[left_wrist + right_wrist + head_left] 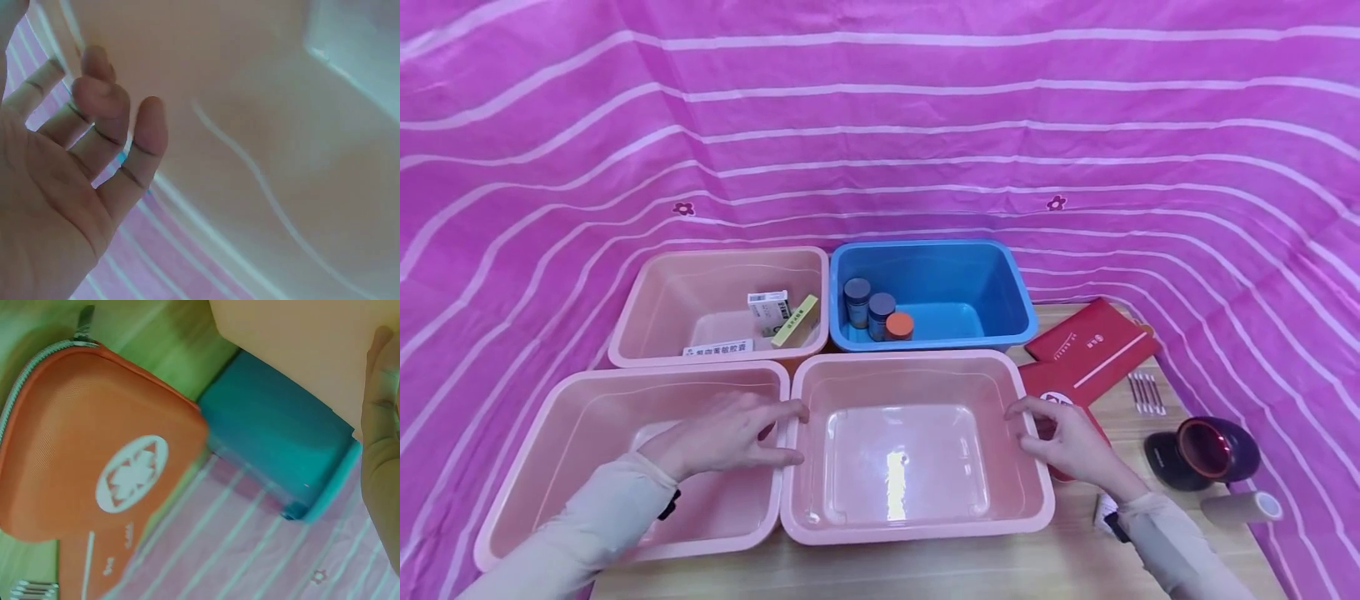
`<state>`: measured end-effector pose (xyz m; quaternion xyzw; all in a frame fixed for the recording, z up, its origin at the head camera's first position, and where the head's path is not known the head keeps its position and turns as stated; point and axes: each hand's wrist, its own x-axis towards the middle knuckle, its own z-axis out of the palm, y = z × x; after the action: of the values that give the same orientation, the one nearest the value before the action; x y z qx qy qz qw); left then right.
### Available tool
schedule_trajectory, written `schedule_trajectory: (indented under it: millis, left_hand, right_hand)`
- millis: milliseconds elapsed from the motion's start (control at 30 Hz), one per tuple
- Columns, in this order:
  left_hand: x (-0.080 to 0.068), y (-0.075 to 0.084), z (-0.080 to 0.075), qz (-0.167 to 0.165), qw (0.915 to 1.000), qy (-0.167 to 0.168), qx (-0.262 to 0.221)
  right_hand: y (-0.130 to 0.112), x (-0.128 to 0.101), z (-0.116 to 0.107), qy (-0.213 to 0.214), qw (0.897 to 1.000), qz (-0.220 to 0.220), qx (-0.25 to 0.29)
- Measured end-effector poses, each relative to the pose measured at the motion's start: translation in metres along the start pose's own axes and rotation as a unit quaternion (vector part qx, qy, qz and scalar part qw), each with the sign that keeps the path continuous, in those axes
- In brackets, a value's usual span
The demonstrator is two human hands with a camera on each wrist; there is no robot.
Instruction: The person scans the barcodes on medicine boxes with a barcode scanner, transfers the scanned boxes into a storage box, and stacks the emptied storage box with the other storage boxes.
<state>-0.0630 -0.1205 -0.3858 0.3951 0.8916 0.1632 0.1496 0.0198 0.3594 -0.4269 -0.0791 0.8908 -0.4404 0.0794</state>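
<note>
My left hand reaches over the adjoining rims of the two front pink bins. In the left wrist view its fingers are loosely bent, and no rim shows between fingertips and palm. Facing it, my right hand holds the right rim of the front right pink bin with bent fingers and thumb. The right wrist view catches only part of that hand, beside the bin's outer wall. Nothing lies inside this bin. The front left pink bin is below my left arm.
Medicine boxes lie in the rear pink bin. Several bottles stand in the blue bin. To the right are red folders, a red zipped case, cotton swabs, a dark cup-like device and a pale cylinder.
</note>
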Motion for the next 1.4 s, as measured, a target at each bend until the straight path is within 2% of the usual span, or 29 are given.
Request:
schedule_trajectory:
  millis: [200,367,467,600,767,967,1067,1167,1267,1400]
  left_hand:
    - [-0.009,0.013,-0.019,0.014,0.9986,0.039,-0.033]
    - [-0.024,0.026,-0.039,0.022,0.9958,0.077,-0.045]
    - [-0.034,0.034,-0.054,0.034,0.9935,0.105,-0.026]
    - [-0.049,0.041,-0.074,0.051,0.9883,0.143,0.016]
    - [-0.071,0.043,-0.096,0.055,0.9769,0.195,0.069]
    - [-0.100,0.031,-0.120,0.049,0.9702,0.231,0.054]
    - [-0.115,0.022,-0.128,0.037,0.9672,0.246,0.051]
    - [-0.128,0.008,-0.133,0.045,0.9590,0.278,0.032]
    - [-0.140,-0.011,-0.133,0.060,0.9499,0.307,0.000]
    - [-0.158,-0.039,-0.132,0.042,0.9493,0.311,-0.016]
  right_hand:
    - [-0.028,-0.014,-0.019,0.012,0.998,-0.060,0.011]
    - [-0.065,-0.027,-0.039,0.026,0.995,-0.097,-0.021]
    - [-0.086,-0.033,-0.048,0.040,0.991,-0.118,-0.039]
    - [-0.110,-0.037,-0.056,0.055,0.988,-0.143,-0.026]
    - [-0.137,-0.035,-0.059,0.064,0.985,-0.158,-0.018]
    - [-0.178,-0.027,-0.050,0.060,0.979,-0.193,-0.034]
    - [-0.198,-0.021,-0.043,0.053,0.981,-0.182,-0.045]
    - [-0.213,-0.013,-0.035,0.042,0.984,-0.164,-0.048]
    - [-0.223,-0.001,-0.024,0.031,0.983,-0.178,-0.042]
    - [-0.232,0.018,-0.006,0.019,0.978,-0.207,-0.034]
